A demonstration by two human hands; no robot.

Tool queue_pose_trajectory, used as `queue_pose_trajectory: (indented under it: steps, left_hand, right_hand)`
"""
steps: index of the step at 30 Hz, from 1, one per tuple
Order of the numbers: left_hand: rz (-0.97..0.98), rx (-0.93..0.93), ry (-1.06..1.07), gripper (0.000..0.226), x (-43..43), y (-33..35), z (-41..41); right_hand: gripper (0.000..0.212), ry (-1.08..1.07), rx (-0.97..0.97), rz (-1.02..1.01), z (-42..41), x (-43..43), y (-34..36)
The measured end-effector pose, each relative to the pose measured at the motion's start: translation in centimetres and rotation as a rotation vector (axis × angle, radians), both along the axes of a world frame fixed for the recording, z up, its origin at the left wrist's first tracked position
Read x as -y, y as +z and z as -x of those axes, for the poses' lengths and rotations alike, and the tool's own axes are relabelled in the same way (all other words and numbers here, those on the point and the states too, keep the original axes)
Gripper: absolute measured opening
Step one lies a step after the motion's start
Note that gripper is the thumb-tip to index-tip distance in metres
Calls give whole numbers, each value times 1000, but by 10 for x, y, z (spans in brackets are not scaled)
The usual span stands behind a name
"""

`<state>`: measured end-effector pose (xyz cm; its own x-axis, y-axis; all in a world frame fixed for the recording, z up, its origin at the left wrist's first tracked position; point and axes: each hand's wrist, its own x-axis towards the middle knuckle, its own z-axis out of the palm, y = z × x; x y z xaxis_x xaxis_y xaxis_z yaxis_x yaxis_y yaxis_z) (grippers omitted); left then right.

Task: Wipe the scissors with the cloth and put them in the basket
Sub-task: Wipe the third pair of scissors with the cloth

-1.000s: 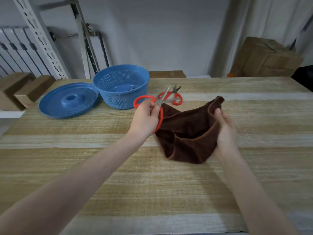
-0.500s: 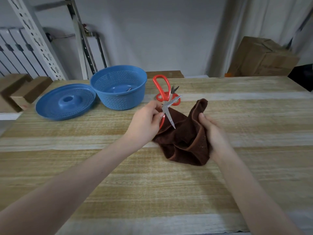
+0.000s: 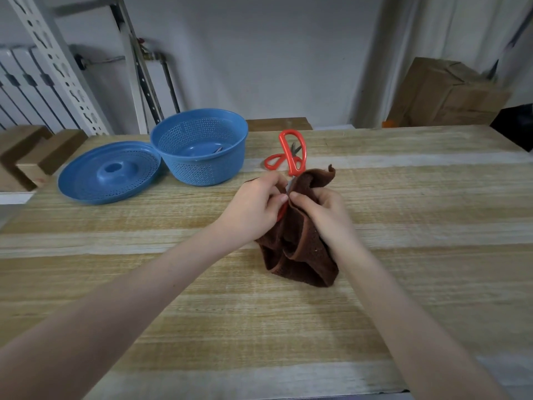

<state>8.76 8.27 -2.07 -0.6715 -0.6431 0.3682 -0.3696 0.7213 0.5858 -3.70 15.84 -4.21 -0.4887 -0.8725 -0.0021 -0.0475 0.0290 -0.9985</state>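
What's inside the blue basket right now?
A thin grey metal tip shows on the blue basket's floor; too small to identify. The near wall hides the rest of the floor.

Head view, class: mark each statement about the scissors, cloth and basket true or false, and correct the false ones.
1. The left hand holds the red-handled scissors. True.
2. The brown cloth lies flat on the table, untouched. False: the right hand grips it, bunched against the scissors' blade, above the wooden table.
3. The blue basket stands to the right of the blue lid. True.
4. The held scissors rest inside the basket. False: they are in the hands, to the right of the basket and nearer the camera.
5. The basket is tipped on its side. False: it stands upright, opening upward.
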Motion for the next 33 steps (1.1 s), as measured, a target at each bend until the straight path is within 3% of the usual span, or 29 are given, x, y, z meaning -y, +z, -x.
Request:
queue_pose_trajectory:
  steps: [9,12,19,25,31,33]
  left_hand:
    - [-121,-4,5,10,-2,-3,2]
    - [-82,6,6,13,-2,-3,5]
    - [-53,42,6,13,0,8,5]
    - [-44,45,14,10,-4,6,6]
    - [-12,62,27,9,-6,10,9]
    - [-27,59,47,9,-5,11,7]
  right_hand:
    - [9,133,44,20,10,-10,-8]
    - [7,162,83,16,16,-9,-6]
    - [19,148,45,75,18,-2,-7]
    - [11,146,39,24,21,-6,-8]
    - [38,23,-125,104,14,-1,-3]
    - [34,-9,-70,109,13,-1,-6]
